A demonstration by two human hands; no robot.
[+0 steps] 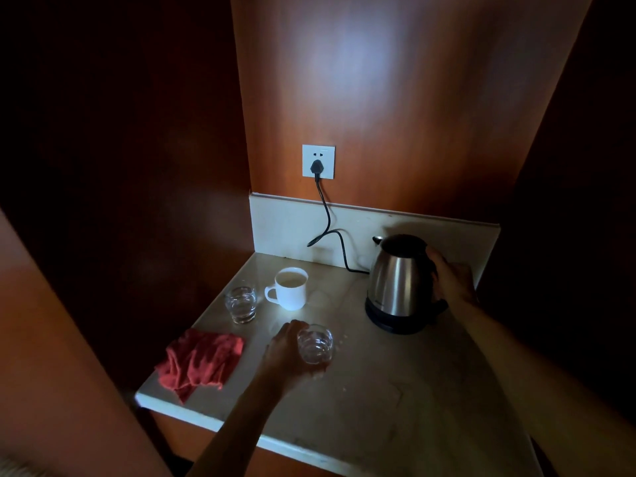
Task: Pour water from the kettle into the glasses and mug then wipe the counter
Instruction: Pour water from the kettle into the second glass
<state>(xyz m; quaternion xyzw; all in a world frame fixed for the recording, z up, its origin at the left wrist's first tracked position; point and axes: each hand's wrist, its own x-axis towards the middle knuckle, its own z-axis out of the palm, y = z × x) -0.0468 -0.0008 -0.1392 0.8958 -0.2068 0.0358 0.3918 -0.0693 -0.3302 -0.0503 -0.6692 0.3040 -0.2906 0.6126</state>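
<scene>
We stand before a pale stone surface (395, 390) set in a dim alcove of reddish wood panels (413, 98), with a low pale upstand along the back; the largest thing on the surface is the steel kettle (395, 284), upright on its black base (392, 321) at the right rear, spout turned left; our right hand (451, 280) is at the kettle's handle side, fingers curled round the dark handle, thumb up near the lid; a black cord (330, 232) runs from the base along the upstand and up to a plug in the white wall socket (318, 161); a crumpled red cloth (199, 361) lies near the front left edge, apart from the vessels; a white mug (290, 288) stands left of the kettle, handle pointing left, with pale liquid inside; just left of the mug stands the far glass (241, 304), clear, its contents hard for us to judge; the near glass (315, 344) stands nearer the front, between cloth and kettle, and our left hand (289, 356) wraps round its left side, fingers curled behind it and thumb below; both glasses rest upright on the surface.
</scene>
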